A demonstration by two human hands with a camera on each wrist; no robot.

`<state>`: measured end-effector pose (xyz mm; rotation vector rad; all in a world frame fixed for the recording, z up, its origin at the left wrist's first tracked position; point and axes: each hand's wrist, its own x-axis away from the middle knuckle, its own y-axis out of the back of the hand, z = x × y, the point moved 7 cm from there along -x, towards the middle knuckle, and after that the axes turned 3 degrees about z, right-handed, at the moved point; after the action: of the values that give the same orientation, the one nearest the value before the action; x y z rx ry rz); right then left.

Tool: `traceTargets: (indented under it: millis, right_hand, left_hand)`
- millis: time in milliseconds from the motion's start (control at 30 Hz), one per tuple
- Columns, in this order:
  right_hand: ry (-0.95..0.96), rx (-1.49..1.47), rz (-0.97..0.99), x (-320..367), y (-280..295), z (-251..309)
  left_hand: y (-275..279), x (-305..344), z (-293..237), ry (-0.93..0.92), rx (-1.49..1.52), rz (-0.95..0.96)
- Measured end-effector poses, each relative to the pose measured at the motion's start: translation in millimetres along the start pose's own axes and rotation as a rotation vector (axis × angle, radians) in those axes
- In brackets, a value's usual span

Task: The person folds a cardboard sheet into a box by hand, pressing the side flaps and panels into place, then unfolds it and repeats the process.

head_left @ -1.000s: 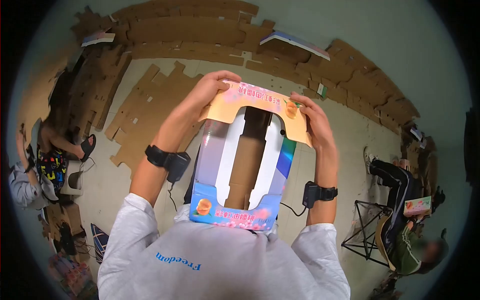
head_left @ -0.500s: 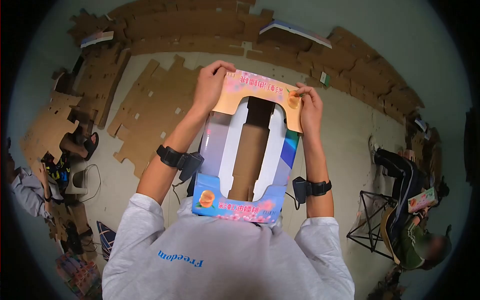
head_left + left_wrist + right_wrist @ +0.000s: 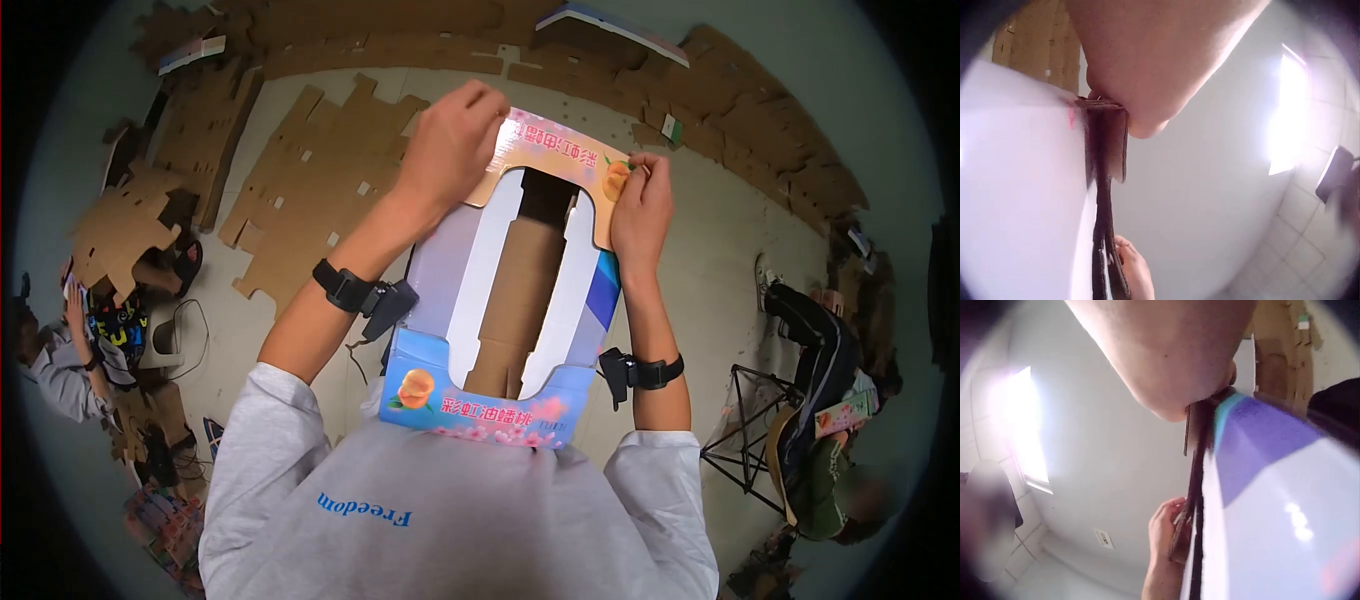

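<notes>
A printed cardboard fruit box [image 3: 505,418], blue at the near end and peach-coloured at the far end, is held in front of the shirt. A long cut-out in its top shows the brown inside. My left hand [image 3: 450,150] grips the far left corner, fingers curled over the edge. At the far right corner, my right hand [image 3: 642,212] pinches the peach end panel between thumb and fingers. The left wrist view shows the pale box side [image 3: 1022,187] and brown board edges under the hand. Purple and pale print [image 3: 1266,450] fills the box side in the right wrist view.
Flattened brown cardboard [image 3: 310,190] lies on the floor ahead, with more along the wall. On the right, a seated person [image 3: 825,480] has a printed box [image 3: 845,413] by them, near a black metal frame [image 3: 750,440]. Another person [image 3: 65,365] sits at the left beside cardboard.
Both hands and the box have moved away from the body and slightly right. The far peach panel, earlier flared outward, now lies closer over the box. My left fingers have curled round its corner.
</notes>
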<state>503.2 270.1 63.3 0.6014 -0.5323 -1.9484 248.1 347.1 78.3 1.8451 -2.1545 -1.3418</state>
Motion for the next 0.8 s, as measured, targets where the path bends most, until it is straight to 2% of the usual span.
traceTargets:
  millis: [33,133,167,233,267,333,367,433,467,533,567,667,700,800]
  right_hand:
    - [-0.006,0.077,0.015,1,-1,1]
    - [0.019,0.223,0.058,3,-4,6]
    - [0.041,0.262,0.074,3,-4,9]
    - [0.047,0.122,0.064,6,-1,-7]
    - [0.057,0.049,0.059,4,0,-13]
    - [0.283,0.236,0.066,36,5,16]
    - [0.391,0.332,0.079,61,8,29]
    - [0.621,0.365,0.380,110,1,50]
    - [0.557,0.334,0.353,127,8,46]
    - [0.430,0.281,0.274,144,19,35]
    - [0.287,0.223,0.135,136,34,16]
    - [-0.389,-0.522,0.257,137,47,-56]
    - [-0.421,-0.465,0.285,144,52,-48]
    - [-0.462,-0.401,0.480,189,37,-83]
  left_hand:
    - [-5,5,1,0.003,0.072,0.041]
    - [-11,8,14,0.061,-0.034,0.015]
    - [-15,9,22,0.152,0.049,0.063]
    - [-21,11,38,0.338,0.211,0.153]
    - [-15,11,28,0.214,0.083,0.136]
    - [-4,24,-6,-0.045,-0.169,0.111]
    - [-2,35,-21,-0.109,-0.168,0.228]
    - [10,61,-38,-0.100,-0.075,0.275]
    - [14,75,-45,-0.097,-0.027,0.304]
    - [28,99,-24,0.085,0.103,0.299]
    - [34,113,-11,0.172,0.172,0.292]
    - [22,182,31,0.821,0.725,0.371]
    - [22,188,20,0.796,0.719,0.400]
    - [24,193,4,0.689,0.642,0.495]
